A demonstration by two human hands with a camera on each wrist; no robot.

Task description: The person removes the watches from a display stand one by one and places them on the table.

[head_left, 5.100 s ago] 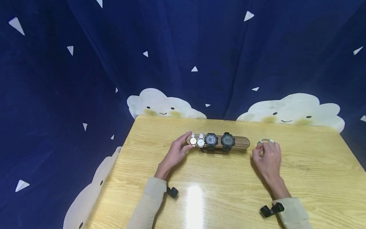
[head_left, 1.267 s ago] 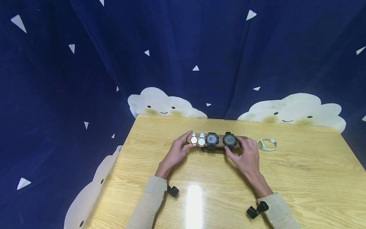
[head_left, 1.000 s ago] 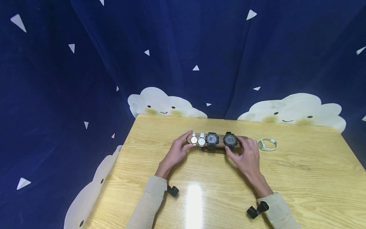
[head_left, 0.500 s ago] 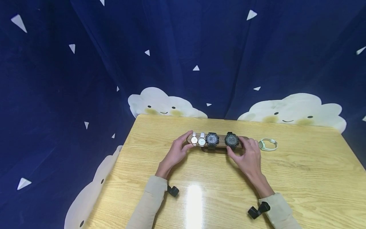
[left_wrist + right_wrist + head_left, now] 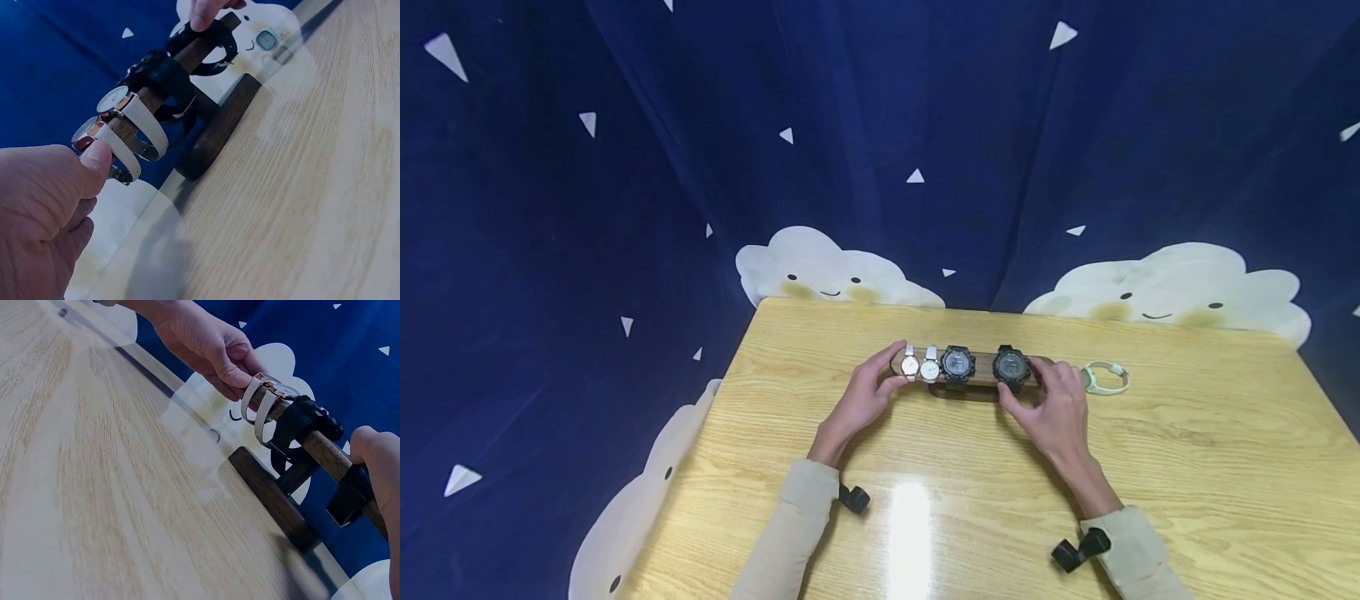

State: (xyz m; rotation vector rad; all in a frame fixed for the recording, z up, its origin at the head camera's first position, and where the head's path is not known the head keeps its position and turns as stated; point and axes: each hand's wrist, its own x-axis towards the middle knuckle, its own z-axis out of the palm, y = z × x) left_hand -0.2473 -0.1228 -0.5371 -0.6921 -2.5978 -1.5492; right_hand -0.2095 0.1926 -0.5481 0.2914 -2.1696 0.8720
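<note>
A wooden watch stand (image 5: 985, 369) with a raised horizontal bar carries several watches. My left hand (image 5: 861, 402) grips the bar's left end, its thumb against the outermost white-strapped watch (image 5: 910, 367). Beside that hangs a second white-strapped watch (image 5: 930, 370), then a chunky black watch (image 5: 957, 363). Farther right along the bar, my right hand (image 5: 1060, 414) holds another black watch (image 5: 1011, 366) between thumb and fingers. In the right wrist view this black watch (image 5: 350, 495) loops round the bar, partly covered by the hand. A bare stretch of bar separates the two black watches.
A pale green watch (image 5: 1108, 388) lies on the wooden table (image 5: 1210, 467) just right of my right hand, which partly hides its face. A dark blue curtain (image 5: 850, 108) with white clouds hangs behind the table's back edge.
Earlier my right hand was at the pale green watch; it then moved to the right black watch. That watch has since slid slightly right along the bar. My left hand has stayed put.
</note>
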